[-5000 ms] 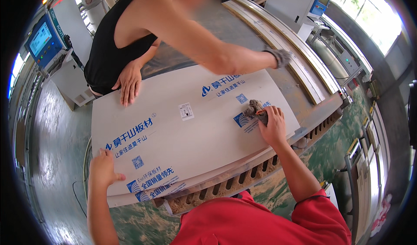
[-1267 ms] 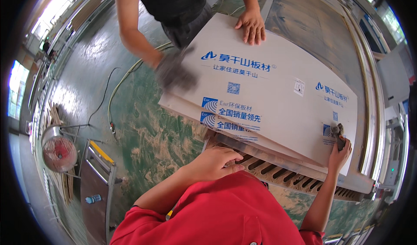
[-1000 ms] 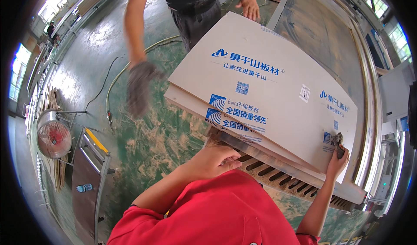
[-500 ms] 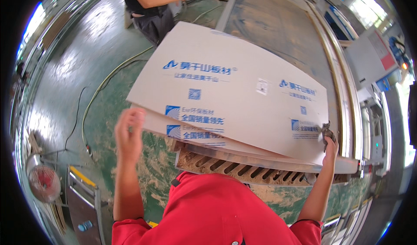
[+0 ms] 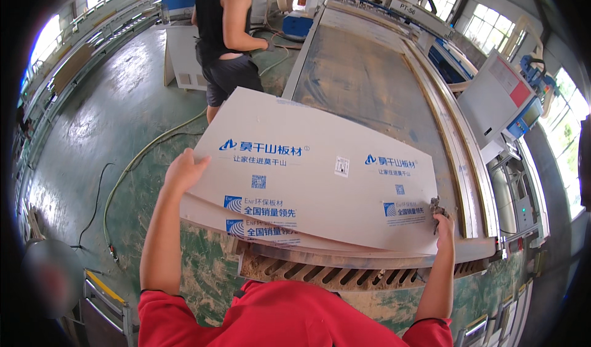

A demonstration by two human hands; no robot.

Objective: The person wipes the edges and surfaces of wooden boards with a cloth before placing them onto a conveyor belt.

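Observation:
A large white board [image 5: 320,190] with blue print lies over a second white board [image 5: 209,214], whose near left edge sticks out beneath it. They rest across the near end of a long machine bed [image 5: 369,70]. My left hand [image 5: 184,171] is closed around the top board's left edge, fingertips on its upper face. At the near right corner my right hand [image 5: 444,229] grips the board's edge. A crumpled dark grey piece [image 5: 436,207], cloth-like, covers or sits at its fingers; I cannot tell whether it is a glove or a rag.
A person [image 5: 226,39] in black stands beyond the board's far left corner. A slotted, dusty metal ledge [image 5: 332,277] runs below the near edge. A hose [image 5: 132,162] crosses the green floor at left. A control cabinet [image 5: 502,94] stands at right.
My left hand has gone from beside the board's left corner to a hold on its edge. My right hand stays at the right corner. The view has tilted up, showing more of the machine.

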